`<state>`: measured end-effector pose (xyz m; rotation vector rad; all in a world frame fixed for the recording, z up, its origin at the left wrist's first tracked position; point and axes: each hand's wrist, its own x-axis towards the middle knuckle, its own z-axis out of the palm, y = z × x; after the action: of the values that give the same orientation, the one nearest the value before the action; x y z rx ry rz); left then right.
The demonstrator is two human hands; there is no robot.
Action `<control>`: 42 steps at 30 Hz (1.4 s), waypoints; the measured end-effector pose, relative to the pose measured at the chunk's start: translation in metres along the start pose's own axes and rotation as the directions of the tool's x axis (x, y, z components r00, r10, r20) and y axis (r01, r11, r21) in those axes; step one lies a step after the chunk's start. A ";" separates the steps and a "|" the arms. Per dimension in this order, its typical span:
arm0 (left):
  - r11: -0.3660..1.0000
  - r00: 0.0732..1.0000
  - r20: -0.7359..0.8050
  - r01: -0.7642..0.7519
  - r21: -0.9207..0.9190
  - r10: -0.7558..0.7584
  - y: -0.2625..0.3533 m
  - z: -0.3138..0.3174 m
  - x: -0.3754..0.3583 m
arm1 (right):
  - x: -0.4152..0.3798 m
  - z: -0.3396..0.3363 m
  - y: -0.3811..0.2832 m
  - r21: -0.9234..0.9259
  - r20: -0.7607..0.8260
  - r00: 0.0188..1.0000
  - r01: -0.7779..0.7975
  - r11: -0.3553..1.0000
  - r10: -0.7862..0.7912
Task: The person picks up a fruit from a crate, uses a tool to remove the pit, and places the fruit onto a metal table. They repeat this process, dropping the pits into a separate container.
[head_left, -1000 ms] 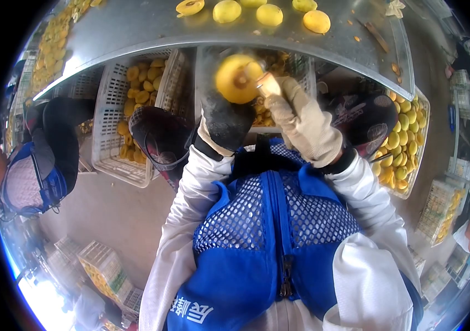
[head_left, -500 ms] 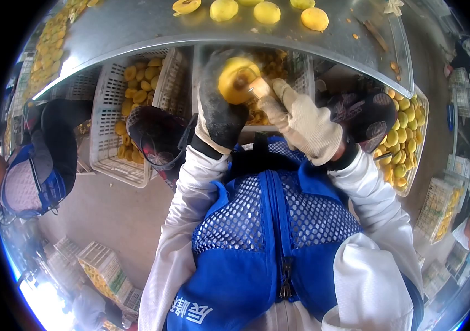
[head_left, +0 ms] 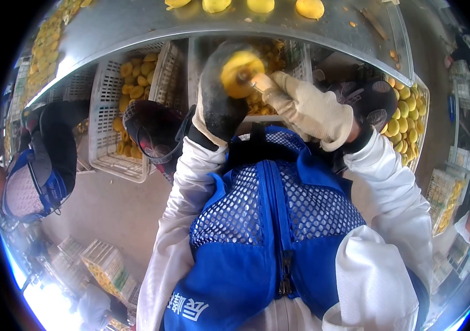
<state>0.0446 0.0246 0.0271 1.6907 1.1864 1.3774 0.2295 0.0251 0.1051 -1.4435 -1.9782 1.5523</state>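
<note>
My left hand [head_left: 219, 107], in a dark glove with a pale cuff, is closed around a halved yellow peach [head_left: 241, 62]. The cut face points up and shows a brown hollow in the middle. My right hand [head_left: 317, 109], in a beige knitted glove, is closed on a small pitting tool [head_left: 261, 83] with a metal glint at its end. That end is at the right side of the peach's brown centre; motion blur hides the exact contact. Both hands are just below the metal table's front edge, over a crate [head_left: 262, 117] holding peach pieces.
Several yellow peaches [head_left: 261, 5] sit on the metal table [head_left: 202, 25]. A white crate of peach halves [head_left: 104, 110] stands at the left, and another peach-filled crate [head_left: 423, 113] is at the right. A seated person [head_left: 42, 176] works at far left.
My right hand has drawn slightly right and down from the peach's centre with the tool. My left hand still holds the peach. The view has shifted a little.
</note>
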 end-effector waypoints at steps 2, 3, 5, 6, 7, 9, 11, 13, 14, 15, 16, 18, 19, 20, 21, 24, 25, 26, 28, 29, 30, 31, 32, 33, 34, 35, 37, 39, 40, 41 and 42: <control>0.991 0.996 0.008 0.090 -0.098 -0.090 0.000 0.001 0.000 | -0.002 -0.002 -0.012 -0.003 -0.001 0.991 -0.136 0.991 0.136; 0.994 0.997 0.043 0.065 -0.088 -0.062 -0.001 0.000 0.003 | -0.001 0.002 -0.003 -0.003 0.000 0.990 -0.139 0.990 0.139; 0.996 0.996 0.081 0.042 -0.077 -0.036 -0.002 -0.005 0.008 | 0.006 0.015 0.024 0.081 -0.108 0.982 0.166 0.983 -0.157; 0.999 0.992 0.120 -0.036 0.038 0.031 -0.003 -0.008 0.010 | 0.007 0.016 0.029 0.084 -0.111 0.982 0.162 0.983 -0.153; 0.982 0.982 0.164 -0.118 0.147 0.094 -0.004 -0.009 0.011 | 0.008 0.016 0.033 -0.007 -0.126 0.973 0.196 0.981 -0.195; 0.996 0.989 0.145 -0.023 0.084 0.011 -0.003 -0.006 0.006 | 0.005 0.015 0.024 -0.100 -0.136 0.963 0.221 0.970 -0.234; 0.998 0.990 0.128 0.064 0.023 -0.067 0.002 -0.006 0.006 | 0.000 0.010 0.010 0.115 -0.036 0.999 -0.032 0.993 0.036; 0.990 0.978 0.187 0.110 -0.092 -0.092 0.011 -0.008 0.009 | 0.004 0.020 0.034 0.024 -0.102 0.992 0.076 0.997 -0.073; 0.989 0.977 0.190 0.114 -0.095 -0.094 0.006 -0.009 0.009 | 0.004 0.023 0.036 -0.072 -0.156 0.970 0.177 0.982 -0.186; 0.995 0.970 0.241 0.053 -0.080 -0.033 -0.004 -0.011 0.009 | 0.002 0.023 0.037 -0.072 -0.155 0.971 0.171 0.983 -0.181; 0.998 0.957 0.290 -0.010 -0.067 0.029 -0.011 -0.012 0.008 | 0.000 0.021 0.035 -0.139 -0.136 0.987 0.061 0.988 -0.080; 0.999 0.956 0.294 0.031 -0.036 -0.019 -0.015 -0.014 0.004 | -0.001 0.018 0.024 -0.210 -0.126 0.992 -0.045 0.977 0.018; 0.997 0.952 0.297 0.074 -0.005 -0.069 -0.016 -0.014 0.004 | -0.003 0.017 0.021 -0.027 -0.071 0.997 -0.045 0.999 0.043; 0.997 0.952 0.297 0.076 -0.007 -0.071 -0.017 -0.014 0.004 | -0.005 0.018 0.020 0.158 -0.010 0.998 -0.058 0.986 0.061; 0.999 0.951 0.305 0.051 0.007 -0.050 -0.017 -0.014 0.004 | -0.006 0.020 0.024 0.160 -0.009 0.998 -0.063 0.985 0.066; 0.992 0.921 0.389 -0.064 0.113 0.015 -0.014 -0.019 0.019 | -0.002 0.031 0.048 0.004 -0.113 0.990 0.084 0.996 -0.083; 0.967 0.885 0.463 -0.163 0.196 0.055 -0.013 -0.020 0.024 | 0.003 0.037 0.063 0.066 -0.149 0.988 0.057 0.996 -0.047; 0.968 0.885 0.463 -0.156 0.195 0.050 -0.011 -0.018 0.020 | 0.005 0.039 0.064 0.129 -0.179 0.984 0.030 0.991 -0.007; 0.971 0.917 0.396 -0.138 0.198 0.049 -0.008 -0.015 0.017 | 0.004 0.033 0.062 -0.157 -0.165 0.977 0.107 0.982 -0.133; 0.970 0.917 0.397 -0.137 0.199 0.048 -0.012 -0.014 0.016 | -0.001 0.027 0.043 0.148 -0.003 0.994 -0.109 0.983 0.111; 0.995 0.926 0.377 -0.054 0.085 0.018 -0.021 -0.011 0.015 | -0.004 0.024 0.032 0.393 0.220 0.931 -0.357 0.847 0.291; 0.999 0.933 0.359 0.028 -0.033 -0.015 -0.029 -0.008 0.016 | -0.004 0.025 0.033 0.393 0.220 0.931 -0.358 0.847 0.292; 0.999 0.932 0.362 0.032 -0.035 -0.017 -0.037 -0.008 0.017 | -0.005 0.029 0.037 0.299 0.104 0.962 -0.271 0.915 0.251; 0.999 0.911 0.409 -0.033 -0.034 0.044 -0.043 -0.011 0.020 | -0.005 0.033 0.043 0.190 -0.008 0.981 -0.187 0.964 0.192; 0.994 0.884 0.455 -0.098 -0.038 0.105 -0.050 -0.012 0.021 | -0.004 0.038 0.050 0.067 -0.112 0.987 -0.109 0.992 0.116; 0.995 0.884 0.457 -0.095 -0.042 0.104 -0.045 -0.010 0.024 | -0.003 0.043 0.059 -0.063 -0.203 0.979 -0.044 0.997 0.030; 0.955 0.870 0.457 -0.268 0.123 0.186 -0.026 -0.008 0.031 | 0.009 0.056 0.083 0.311 -0.223 0.966 0.196 0.930 -0.130; 0.927 0.873 0.418 -0.341 0.154 0.252 -0.018 -0.005 0.027 | 0.001 0.043 0.059 0.491 -0.011 0.999 -0.040 0.870 0.052; 0.893 0.866 0.386 -0.410 0.182 0.319 -0.015 -0.004 0.027 | -0.006 0.041 0.050 0.602 0.226 0.954 -0.295 0.742 0.196; 0.895 0.865 0.388 -0.409 0.178 0.318 -0.014 -0.006 0.031 | -0.009 0.045 0.050 0.681 0.250 0.949 -0.315 0.661 0.194; 0.919 0.861 0.425 -0.369 0.141 0.281 -0.013 -0.008 0.036 | -0.009 0.044 0.048 0.682 0.252 0.947 -0.320 0.657 0.200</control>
<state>0.0349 0.0626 0.0311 2.2849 0.8642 1.0341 0.2294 -0.0115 0.0497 -1.2975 -0.9830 2.2712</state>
